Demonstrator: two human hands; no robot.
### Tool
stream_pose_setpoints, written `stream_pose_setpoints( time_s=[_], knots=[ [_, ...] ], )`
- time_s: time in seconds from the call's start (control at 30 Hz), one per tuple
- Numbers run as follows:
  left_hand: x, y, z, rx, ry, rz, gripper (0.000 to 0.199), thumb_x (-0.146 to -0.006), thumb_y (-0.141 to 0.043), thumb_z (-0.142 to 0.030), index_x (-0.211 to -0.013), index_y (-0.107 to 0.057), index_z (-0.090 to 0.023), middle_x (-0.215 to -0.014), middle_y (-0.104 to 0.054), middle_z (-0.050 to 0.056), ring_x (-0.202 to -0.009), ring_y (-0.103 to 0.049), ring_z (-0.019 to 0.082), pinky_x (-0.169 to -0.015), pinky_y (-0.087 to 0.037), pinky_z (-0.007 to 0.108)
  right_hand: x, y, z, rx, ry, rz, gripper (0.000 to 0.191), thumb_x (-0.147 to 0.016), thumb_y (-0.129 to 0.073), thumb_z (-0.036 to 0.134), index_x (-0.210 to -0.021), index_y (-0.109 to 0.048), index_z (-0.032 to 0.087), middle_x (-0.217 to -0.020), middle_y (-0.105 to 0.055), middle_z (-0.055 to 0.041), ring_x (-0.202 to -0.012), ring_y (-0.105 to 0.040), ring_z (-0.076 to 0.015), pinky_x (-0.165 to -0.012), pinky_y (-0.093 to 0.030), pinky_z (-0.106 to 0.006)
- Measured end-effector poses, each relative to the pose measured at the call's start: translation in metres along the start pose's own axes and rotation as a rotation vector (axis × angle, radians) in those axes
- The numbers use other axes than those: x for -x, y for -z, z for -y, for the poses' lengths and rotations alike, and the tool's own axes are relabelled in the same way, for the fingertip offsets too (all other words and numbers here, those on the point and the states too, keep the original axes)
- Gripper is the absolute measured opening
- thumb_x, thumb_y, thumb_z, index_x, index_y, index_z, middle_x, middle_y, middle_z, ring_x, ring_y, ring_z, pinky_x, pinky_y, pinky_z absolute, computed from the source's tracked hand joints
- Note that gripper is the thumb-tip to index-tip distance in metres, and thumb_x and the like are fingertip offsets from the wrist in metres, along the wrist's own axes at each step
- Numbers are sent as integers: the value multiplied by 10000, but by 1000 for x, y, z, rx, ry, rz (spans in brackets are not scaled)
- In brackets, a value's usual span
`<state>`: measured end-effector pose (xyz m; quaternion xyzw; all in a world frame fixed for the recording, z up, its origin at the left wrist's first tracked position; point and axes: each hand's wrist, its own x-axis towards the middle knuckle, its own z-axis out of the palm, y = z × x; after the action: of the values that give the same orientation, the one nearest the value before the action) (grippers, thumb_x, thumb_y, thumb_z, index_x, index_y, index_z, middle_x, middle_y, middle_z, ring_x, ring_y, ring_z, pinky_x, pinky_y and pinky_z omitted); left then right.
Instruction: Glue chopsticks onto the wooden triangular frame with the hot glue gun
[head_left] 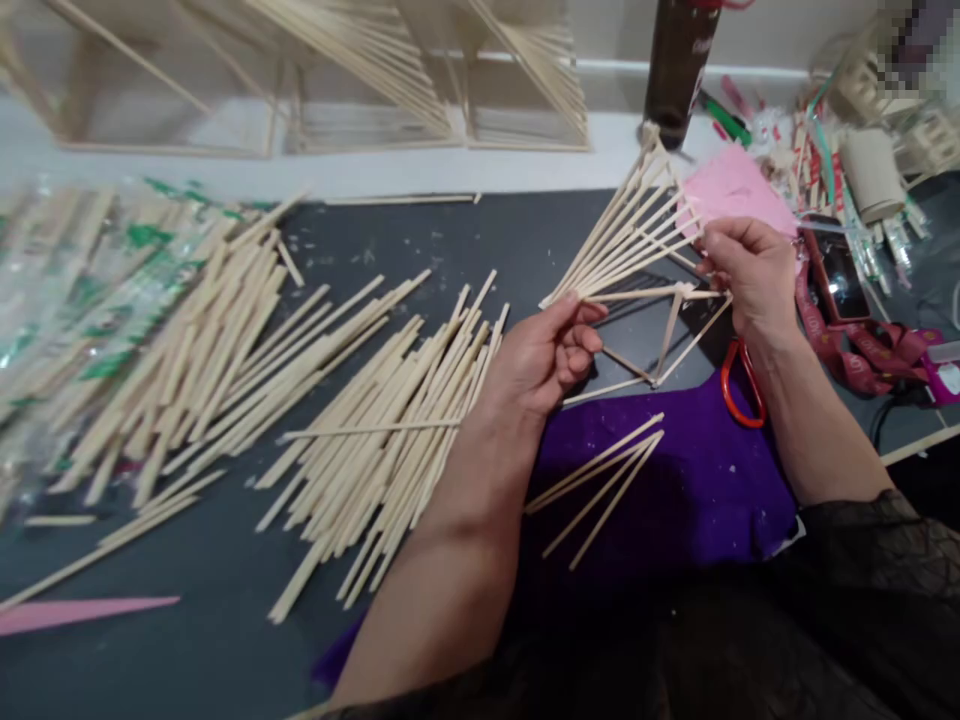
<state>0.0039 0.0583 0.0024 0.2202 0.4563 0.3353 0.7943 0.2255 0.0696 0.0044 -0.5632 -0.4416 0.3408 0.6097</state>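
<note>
A frame of pale wooden sticks (626, 235), fanned out on its upper side, stands above the purple cloth (675, 490). My left hand (551, 350) pinches its lower left corner, where the fanned sticks meet. At the right ends of the fan, my right hand (746, 265) has thumb and fingers pressed together on the frame. More sticks form triangles below and between the hands. Several loose sticks (607, 465) lie on the cloth under the frame. Fingertips partly hide both gripped spots.
Piles of loose sticks (390, 430) and bagged sticks (97, 270) lie left on the dark table (225, 650). Red-handled scissors (742, 385), a phone (836, 270), pink paper (735, 190) and a dark bottle (679, 70) are right. Finished-looking stick frames (375, 70) stand behind.
</note>
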Motion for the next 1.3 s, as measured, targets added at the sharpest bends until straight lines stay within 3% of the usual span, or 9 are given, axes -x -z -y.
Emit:
stream_pose_setpoints(
  time_s=[0.2,0.5,0.73,0.83,0.97,1.07,1.17,1.3],
  knots=[
    [-6,5,3,-53,-50,33,279,-849,-645,-414,-769,-662,-147,-462,-580,-10,-306,-403,39,-275,-223,149,-8,7,-7,95,69,89,259,-756,-725,454,-777,-599,229,-731,-634,9,-611,-621,-114,-408,-372,-201],
    [-6,3,3,-55,-55,39,291,-873,-615,-404,-767,-636,-134,-459,-568,-16,-303,-374,27,-280,-225,128,-14,9,-8,102,158,210,271,-810,-668,451,-828,-491,247,-742,-598,4,-613,-543,-103,-481,-334,-254],
    [-4,-5,1,-189,-43,28,442,-910,-501,-521,-717,-637,-148,-434,-548,2,-271,-344,38,-276,-161,152,-17,10,-6,-64,23,174,306,-712,-745,397,-755,-480,250,-642,-557,36,-629,-524,-110,-511,-348,-261],
    [6,-8,0,-357,-70,31,418,-887,-522,-501,-680,-646,-160,-457,-565,13,-278,-326,44,-281,-156,183,-20,16,1,-178,-3,72,256,-669,-742,329,-716,-504,250,-642,-574,33,-615,-523,-121,-490,-353,-265],
    [36,-6,3,-759,-213,1,168,-747,-681,-299,-648,-649,-167,-493,-588,0,-346,-396,57,-364,-279,195,-23,28,17,-326,23,-20,240,-644,-733,338,-699,-507,276,-681,-611,33,-661,-567,-154,-480,-379,-281],
    [60,-3,11,-1278,-278,22,116,-711,-695,-293,-702,-706,-177,-594,-662,27,-504,-558,132,-505,-401,253,-17,30,33,-351,48,49,256,-647,-743,384,-719,-512,299,-701,-623,37,-707,-605,-186,-475,-393,-298],
    [75,-3,23,-1721,-271,-11,191,-771,-640,-337,-832,-747,-191,-742,-723,62,-678,-642,222,-601,-415,314,-2,20,47,-378,69,126,290,-622,-755,387,-703,-496,281,-674,-591,31,-654,-590,-174,-449,-367,-288],
    [87,-5,44,-1927,-387,-14,235,-826,-580,-326,-921,-756,-201,-898,-732,104,-778,-662,272,-606,-399,328,14,2,57,-390,89,184,295,-570,-729,376,-661,-480,247,-642,-545,29,-555,-500,-106,-427,-324,-243]
  ],
)
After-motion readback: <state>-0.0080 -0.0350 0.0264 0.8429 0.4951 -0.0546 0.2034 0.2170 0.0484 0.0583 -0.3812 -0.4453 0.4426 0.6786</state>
